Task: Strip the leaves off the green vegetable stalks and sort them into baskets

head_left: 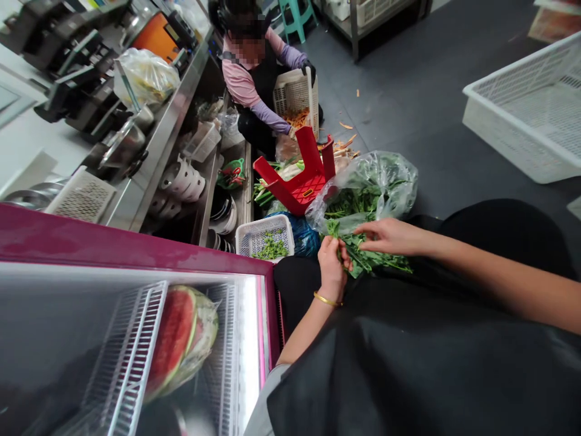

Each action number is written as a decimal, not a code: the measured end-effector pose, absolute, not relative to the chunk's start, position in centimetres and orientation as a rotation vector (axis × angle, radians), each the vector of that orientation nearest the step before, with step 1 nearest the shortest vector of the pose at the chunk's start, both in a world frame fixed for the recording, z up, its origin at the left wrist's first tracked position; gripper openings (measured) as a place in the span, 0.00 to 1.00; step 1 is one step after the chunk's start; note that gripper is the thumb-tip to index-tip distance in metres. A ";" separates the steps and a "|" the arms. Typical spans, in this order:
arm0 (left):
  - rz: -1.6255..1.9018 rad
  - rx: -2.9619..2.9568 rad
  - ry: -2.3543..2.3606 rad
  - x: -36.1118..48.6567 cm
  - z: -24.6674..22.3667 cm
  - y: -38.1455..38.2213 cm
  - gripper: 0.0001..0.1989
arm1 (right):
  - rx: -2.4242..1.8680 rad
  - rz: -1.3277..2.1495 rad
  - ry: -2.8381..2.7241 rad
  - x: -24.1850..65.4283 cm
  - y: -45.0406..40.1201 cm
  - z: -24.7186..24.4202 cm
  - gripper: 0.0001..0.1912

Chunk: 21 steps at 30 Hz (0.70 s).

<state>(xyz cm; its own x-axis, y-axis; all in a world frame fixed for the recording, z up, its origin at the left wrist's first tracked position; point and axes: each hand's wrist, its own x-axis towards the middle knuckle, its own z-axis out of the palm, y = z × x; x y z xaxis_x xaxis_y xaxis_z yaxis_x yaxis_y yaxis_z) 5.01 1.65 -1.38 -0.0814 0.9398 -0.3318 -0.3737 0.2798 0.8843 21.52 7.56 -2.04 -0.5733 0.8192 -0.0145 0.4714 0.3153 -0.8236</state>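
Observation:
My left hand (333, 264), with a gold bangle at the wrist, is closed on a small bunch of leafy greens (333, 228). Just to its right, my right hand (384, 235) hovers by the greens with its fingers stretched out and apart; I see nothing in it. More loose leafy greens (370, 260) lie below both hands against my dark apron (431, 351). Beyond them is a clear plastic bag (394, 172) full of the same greens. A white basket (242, 243) to the left of my hands holds some picked leaves (272, 247).
A red stool (302, 191) lies upturned ahead. Past it, a co-worker (261, 72) crouches, holding a white basket (313, 100) with orange peelings. At left are a glass-fronted fridge (218, 257) holding cut watermelon (181, 339), and steel shelving (158, 142). A white crate (508, 130) stands right.

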 end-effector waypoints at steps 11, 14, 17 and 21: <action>1.142 0.195 1.096 5.5 -2.2 3.7 0.12 | -0.864 0.763 -2.148 20.2 4.0 -2.2 0.14; 1.289 0.348 1.056 7.9 -2.4 4.6 0.07 | -1.234 1.106 -1.925 21.3 5.6 -2.5 0.19; 1.209 0.529 0.953 11.3 -3.2 6.0 0.11 | -1.270 1.419 -1.717 23.9 6.5 -3.1 0.20; 0.874 0.755 0.974 12.8 -7.6 9.5 0.20 | -1.648 1.263 -1.344 32.8 7.9 -4.8 0.25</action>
<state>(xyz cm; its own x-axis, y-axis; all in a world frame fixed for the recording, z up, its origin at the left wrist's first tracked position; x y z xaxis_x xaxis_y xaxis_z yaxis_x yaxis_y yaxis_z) 12.85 9.49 -7.56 0.2944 0.8802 -0.3722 -0.2747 0.4509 0.8492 32.83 7.89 -4.83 0.0074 0.9626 -0.2710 0.3300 -0.2582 -0.9080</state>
